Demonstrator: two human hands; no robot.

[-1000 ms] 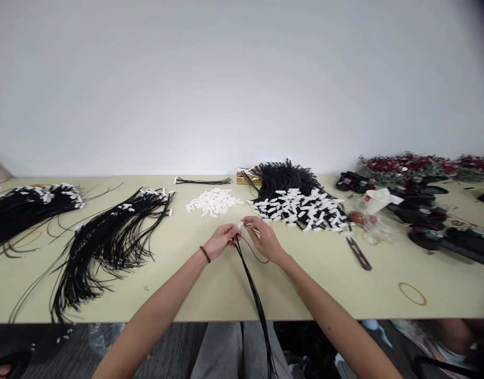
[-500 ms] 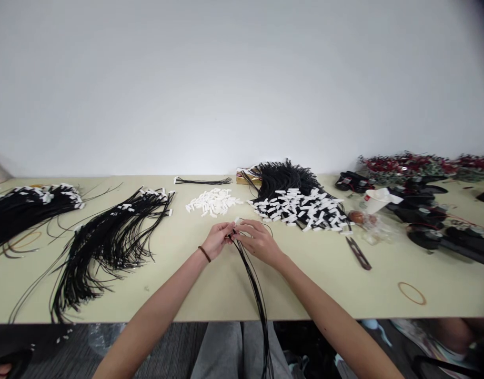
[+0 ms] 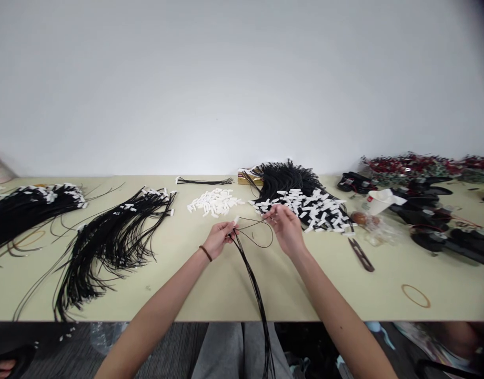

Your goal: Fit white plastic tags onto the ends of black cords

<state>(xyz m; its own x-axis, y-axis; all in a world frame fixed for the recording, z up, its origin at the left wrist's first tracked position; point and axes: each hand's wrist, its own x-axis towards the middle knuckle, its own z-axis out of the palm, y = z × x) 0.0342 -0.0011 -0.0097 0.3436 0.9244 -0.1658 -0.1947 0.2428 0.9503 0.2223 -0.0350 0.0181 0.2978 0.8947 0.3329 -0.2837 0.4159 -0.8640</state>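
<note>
My left hand (image 3: pixel 219 239) pinches a white connector (image 3: pixel 236 220) from which a bundle of black wires (image 3: pixel 254 284) hangs over the table's front edge. To its right, my right hand (image 3: pixel 286 226) is closed on a thin dark wire (image 3: pixel 252 219) that runs back to the connector. Part of a wire loops between the two hands. Loose white connectors (image 3: pixel 215 201) lie in a pile beyond my left hand. Behind my right hand lie many black wires with white connectors (image 3: pixel 319 209).
Two heaps of black wires (image 3: pixel 108 242) cover the left of the table (image 3: pixel 179 295). On the right are snips (image 3: pixel 361 255), a rubber band (image 3: pixel 415 296), a white cup (image 3: pixel 378 201), a plastic bag and black parts. A short wire bundle (image 3: pixel 204 181) lies near the wall.
My right hand has moved right and slightly up, away from my left hand, drawing a thin wire out between them. My left hand has stayed on the connector.
</note>
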